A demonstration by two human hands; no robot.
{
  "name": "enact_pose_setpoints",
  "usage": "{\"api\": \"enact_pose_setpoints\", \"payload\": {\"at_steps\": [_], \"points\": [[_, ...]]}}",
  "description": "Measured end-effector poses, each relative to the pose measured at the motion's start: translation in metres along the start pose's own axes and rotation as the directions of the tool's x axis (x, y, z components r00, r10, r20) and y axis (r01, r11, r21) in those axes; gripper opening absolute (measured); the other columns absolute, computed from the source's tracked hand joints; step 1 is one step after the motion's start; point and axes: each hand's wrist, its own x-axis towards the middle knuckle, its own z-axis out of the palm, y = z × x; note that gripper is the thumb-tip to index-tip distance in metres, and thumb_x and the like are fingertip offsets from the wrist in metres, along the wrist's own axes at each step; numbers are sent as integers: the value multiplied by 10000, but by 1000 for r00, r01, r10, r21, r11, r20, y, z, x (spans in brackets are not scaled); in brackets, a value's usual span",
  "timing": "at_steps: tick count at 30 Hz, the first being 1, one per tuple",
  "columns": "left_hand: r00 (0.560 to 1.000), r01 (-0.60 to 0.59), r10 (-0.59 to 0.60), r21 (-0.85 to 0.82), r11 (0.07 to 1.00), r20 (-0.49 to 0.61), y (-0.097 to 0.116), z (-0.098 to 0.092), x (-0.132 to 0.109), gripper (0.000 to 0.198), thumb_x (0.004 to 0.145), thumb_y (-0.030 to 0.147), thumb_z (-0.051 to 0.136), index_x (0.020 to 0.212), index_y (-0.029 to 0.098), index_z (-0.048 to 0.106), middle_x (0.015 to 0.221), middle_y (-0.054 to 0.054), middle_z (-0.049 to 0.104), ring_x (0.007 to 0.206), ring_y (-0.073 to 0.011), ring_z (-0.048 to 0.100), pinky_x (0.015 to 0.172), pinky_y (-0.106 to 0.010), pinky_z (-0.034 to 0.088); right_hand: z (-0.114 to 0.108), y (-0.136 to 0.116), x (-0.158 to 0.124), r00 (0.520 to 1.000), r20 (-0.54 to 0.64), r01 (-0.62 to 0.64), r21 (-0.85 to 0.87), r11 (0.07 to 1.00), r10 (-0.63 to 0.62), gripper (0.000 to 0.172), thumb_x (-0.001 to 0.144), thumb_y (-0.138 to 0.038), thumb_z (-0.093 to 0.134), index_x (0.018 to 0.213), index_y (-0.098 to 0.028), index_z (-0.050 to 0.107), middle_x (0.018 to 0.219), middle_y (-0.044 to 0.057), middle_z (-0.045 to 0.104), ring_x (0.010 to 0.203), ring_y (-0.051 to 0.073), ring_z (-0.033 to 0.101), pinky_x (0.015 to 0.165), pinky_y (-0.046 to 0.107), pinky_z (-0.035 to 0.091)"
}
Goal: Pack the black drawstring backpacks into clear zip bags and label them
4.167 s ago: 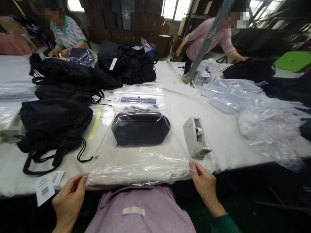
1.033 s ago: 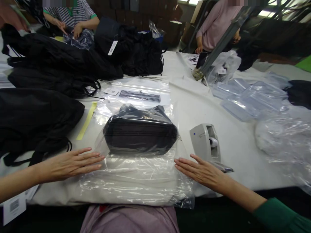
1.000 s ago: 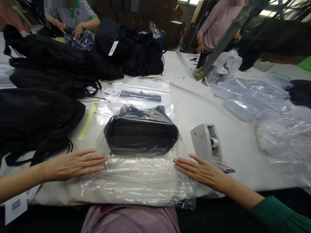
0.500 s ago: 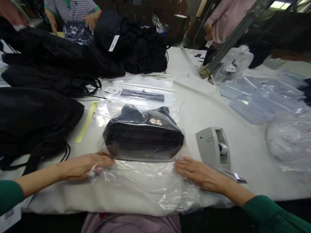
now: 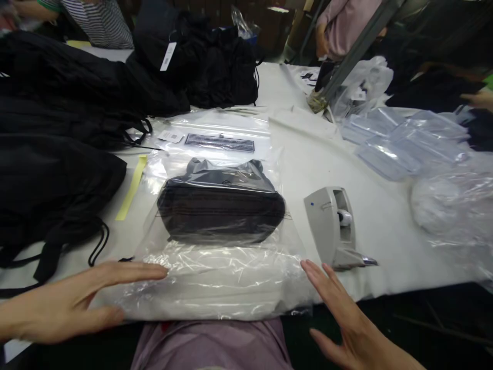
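A folded black bag lies inside a clear plastic bag on the white table. The plastic's loose end reaches the front edge of the table. At its left lower side is my left hand, thumb spread from the fingers, holding nothing. My right hand is by the lower right corner of the plastic, fingers apart and nothing in them. A flat clear pouch with a printed black strip shows beyond the black bag.
Black bags are piled on the left, beside a yellow strip. A grey tape dispenser stands right of the plastic. Clear pouches and crumpled plastic lie at the right. People stand across the table.
Both hands have come off the black bag's lower corners and drawn back toward the table's front edge, opening wider. The plastic's loose end lies flatter. The person in stripes has shifted left.
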Motion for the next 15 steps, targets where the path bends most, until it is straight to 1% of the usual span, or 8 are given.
{"api": "enact_pose_setpoints", "payload": {"at_steps": [1,3,4,6,8,11,13,15], "points": [[994,-16,20,-33,999,110,9,-4,14,488,937,434,463,1422,412,417,1421,59,527,1216,-206,582,1001,-286,472,0,-13,7,999,-34,8,23,1000,-7,826,900,-324,523,1531,-33,76,1524,241,310,1436,330,244,1169,569,200],[983,-75,86,-70,995,160,23,2,52,505,992,383,367,1491,361,292,1520,30,398,1351,-196,443,1107,-319,366,11,-31,27,997,-65,50,35,998,-48,905,904,-504,530,1529,-32,78,1517,259,312,1434,346,243,1164,594,175],[969,-158,168,-67,985,183,26,11,71,531,999,387,350,1513,317,241,1560,-1,321,1406,-204,355,1146,-343,306,21,-36,39,996,-46,76,24,997,-75,971,873,-598,542,1526,-32,101,1512,272,313,1429,365,246,1153,621,167],[912,-341,334,-11,940,240,25,39,101,579,986,419,385,1522,265,227,1576,-62,278,1446,-229,266,1179,-389,229,44,-39,59,993,66,96,-9,995,-96,1107,756,-717,615,1507,-22,191,1497,305,315,1410,412,262,1121,666,181],[884,-414,383,69,908,269,18,66,116,629,967,462,423,1522,234,233,1572,-113,275,1450,-251,251,1182,-416,201,64,-36,71,977,195,102,-47,994,-91,1136,659,-682,739,1477,-35,289,1493,314,315,1392,445,278,1092,689,209],[893,-403,364,111,908,264,8,86,114,652,965,514,396,1525,232,216,1585,-124,238,1458,-255,226,1176,-410,197,76,-31,70,959,269,115,-86,990,-88,993,677,-441,838,1460,-80,345,1512,280,307,1403,423,267,1094,669,226],[905,-376,345,85,923,249,12,84,105,646,966,541,365,1522,241,228,1591,-114,225,1459,-260,223,1170,-404,208,74,-29,64,957,271,124,-60,991,-103,819,752,-326,797,1428,-95,397,1488,248,378,1394,389,310,1097,637,260],[931,-314,295,57,948,216,23,77,96,672,948,585,369,1511,232,268,1583,-121,250,1449,-283,246,1163,-421,222,70,-28,60,957,264,122,0,993,-117,529,843,-253,701,1321,-119,518,1414,204,498,1344,357,408,1080,595,324]]}}
